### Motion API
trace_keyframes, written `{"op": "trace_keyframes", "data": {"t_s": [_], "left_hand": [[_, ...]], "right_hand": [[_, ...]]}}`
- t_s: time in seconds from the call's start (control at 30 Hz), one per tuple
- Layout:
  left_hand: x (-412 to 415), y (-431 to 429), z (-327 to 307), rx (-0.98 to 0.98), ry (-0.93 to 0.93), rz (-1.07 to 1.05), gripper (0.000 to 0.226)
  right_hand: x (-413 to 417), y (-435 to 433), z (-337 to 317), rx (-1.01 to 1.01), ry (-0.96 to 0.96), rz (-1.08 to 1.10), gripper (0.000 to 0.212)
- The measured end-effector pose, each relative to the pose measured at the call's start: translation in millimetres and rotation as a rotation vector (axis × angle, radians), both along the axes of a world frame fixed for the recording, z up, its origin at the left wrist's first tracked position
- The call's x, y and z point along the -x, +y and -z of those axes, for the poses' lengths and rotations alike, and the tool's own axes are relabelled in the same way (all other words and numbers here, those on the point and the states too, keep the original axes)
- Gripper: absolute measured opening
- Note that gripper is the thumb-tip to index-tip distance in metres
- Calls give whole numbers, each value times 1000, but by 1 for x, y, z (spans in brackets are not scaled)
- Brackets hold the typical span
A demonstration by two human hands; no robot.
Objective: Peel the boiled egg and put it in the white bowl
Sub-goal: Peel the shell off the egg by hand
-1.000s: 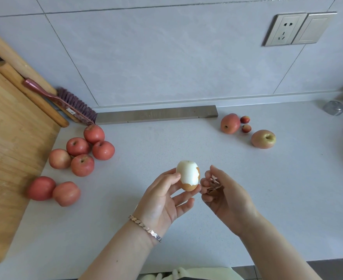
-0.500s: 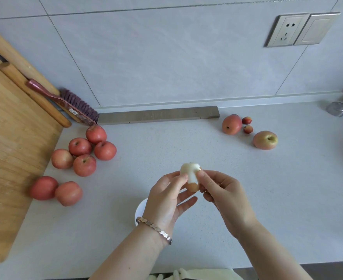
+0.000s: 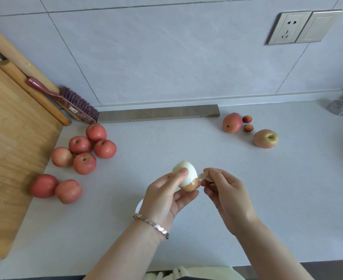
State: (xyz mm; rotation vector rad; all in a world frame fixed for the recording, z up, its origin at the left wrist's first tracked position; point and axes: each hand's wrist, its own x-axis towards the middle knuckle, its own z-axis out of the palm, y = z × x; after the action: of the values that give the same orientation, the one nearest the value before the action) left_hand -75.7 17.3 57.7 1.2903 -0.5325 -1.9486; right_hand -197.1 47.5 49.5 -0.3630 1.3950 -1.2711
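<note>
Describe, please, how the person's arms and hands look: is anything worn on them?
Both hands are bare, with no gloves, and I can see no rings. The left hand has a metal bracelet at the wrist, made of small flat links with a silver-to-rose shine. The right hand has nothing at its wrist. Both forearms are uncovered, and no sleeves are in view.

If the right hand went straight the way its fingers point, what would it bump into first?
Most likely the egg. The right hand, pinching a piece of shell, points left at it across a small gap. With only one view, the depth is hard to judge.
</note>
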Motion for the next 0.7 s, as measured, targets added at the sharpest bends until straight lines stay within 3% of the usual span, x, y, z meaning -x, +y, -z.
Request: {"op": "trace_keyframes", "data": {"t_s": [0.13, 0.23, 0.43, 0.7], "left_hand": [[-6, -4, 2, -47, 54, 5, 14], [-8, -6, 6, -2, 3, 9, 25], [-4, -5, 6, 186, -37, 41, 37], [-5, -2, 9, 284, -249, 67, 37]], "right_hand": [[5, 1, 1, 17, -89, 48, 20], [5, 0, 0, 27, -8, -13, 15], [-2, -1, -2, 27, 10, -190, 23], [-6, 2, 1, 32, 217, -187, 20]]}}
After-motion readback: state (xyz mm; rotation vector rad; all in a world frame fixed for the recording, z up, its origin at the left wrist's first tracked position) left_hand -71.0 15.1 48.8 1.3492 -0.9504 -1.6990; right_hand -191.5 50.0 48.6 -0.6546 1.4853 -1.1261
